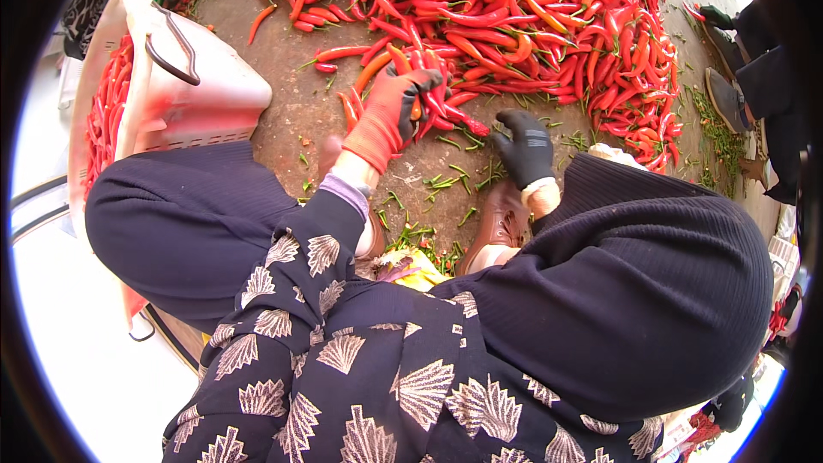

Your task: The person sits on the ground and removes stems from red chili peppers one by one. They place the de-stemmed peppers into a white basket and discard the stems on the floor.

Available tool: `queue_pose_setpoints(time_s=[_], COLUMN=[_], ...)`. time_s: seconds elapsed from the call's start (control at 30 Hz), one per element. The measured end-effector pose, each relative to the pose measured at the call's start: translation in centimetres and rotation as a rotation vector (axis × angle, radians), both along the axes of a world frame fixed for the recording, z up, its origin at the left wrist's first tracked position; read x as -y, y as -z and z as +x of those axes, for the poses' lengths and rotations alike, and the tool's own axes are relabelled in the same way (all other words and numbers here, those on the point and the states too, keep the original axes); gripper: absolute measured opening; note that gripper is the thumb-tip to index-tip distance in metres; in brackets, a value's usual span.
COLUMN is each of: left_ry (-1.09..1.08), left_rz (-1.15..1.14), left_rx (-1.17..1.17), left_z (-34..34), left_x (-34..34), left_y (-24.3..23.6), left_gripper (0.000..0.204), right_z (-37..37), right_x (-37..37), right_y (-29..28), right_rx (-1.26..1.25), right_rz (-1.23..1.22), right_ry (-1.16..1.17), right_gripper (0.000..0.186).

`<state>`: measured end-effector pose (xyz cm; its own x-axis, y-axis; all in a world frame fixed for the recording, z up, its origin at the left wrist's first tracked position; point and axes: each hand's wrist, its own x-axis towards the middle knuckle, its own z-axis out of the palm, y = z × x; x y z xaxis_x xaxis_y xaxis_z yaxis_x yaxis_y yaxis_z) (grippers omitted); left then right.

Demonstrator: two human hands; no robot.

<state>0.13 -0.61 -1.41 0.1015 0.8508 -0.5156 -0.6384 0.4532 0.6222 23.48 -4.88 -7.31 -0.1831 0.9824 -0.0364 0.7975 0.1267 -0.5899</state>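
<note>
1. Bunch of chillies [435,103]: held in your left hand [390,111], above the ground near the front edge of the pile [506,30]. The fingers of that hand, in a red glove with a dark palm, wrap around the bunch and grasp it; the pods poke out past the fingertips, toward your right.

2. Your right hand [525,150]: black glove, fingers part-curled and released, just beside the lower right end of the bunch, on its right. The hand sits low, above your brown shoe [501,221].

3. Appearance of the bunch: several long, slim, glossy pods, mostly bright red, with orange ones at the left glove. The exact count is hidden by your fingers.

4. Pile: loose chillies, mainly red, a few orange, some with green stems, spread broadly on the bare ground [279,73] in front of you. A few pods lie apart at its left edge.

5. Crate [210,99], 1: whitish, pink-stained, slotted near its base, with a dark handle [182,77]. It stands at your left, beside your knee; red chillies [107,111] are visible inside.

6. Green stems [447,181]: scattered on the ground between your feet and the pile.
</note>
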Motion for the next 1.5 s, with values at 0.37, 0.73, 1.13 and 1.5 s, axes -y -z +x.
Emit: queue_pose_setpoints(time_s=[0.37,0.73,1.13,1.5], left_ry=[0.081,0.044,0.129,0.060], left_rz=[-0.087,-0.033,0.194,0.094], left_rx=[-0.021,0.029,-0.447,-0.385], left_z=[1.4,2.5,2.7,0.5], left_x=[1.5,3.3,0.2,-0.1], left_y=[1.2,2.4,-3.1,-2.6], left_gripper=[0.017,0.013,0.027,0.018], right_z=[2.1,0.3,-3.4,-6.4], right_x=[1.6,2.6,3.2,-1.5], right_y=[1.6,-2.6,-3.7,0.6], right_rx=[-0.227,-1.595,0.517,0.397], right_rz=[-0.029,-1.118,-0.460,0.245], right_ry=[0.294,0.356,-0.390,-0.271], right_gripper=[0.017,0.018,0.015,0.019])
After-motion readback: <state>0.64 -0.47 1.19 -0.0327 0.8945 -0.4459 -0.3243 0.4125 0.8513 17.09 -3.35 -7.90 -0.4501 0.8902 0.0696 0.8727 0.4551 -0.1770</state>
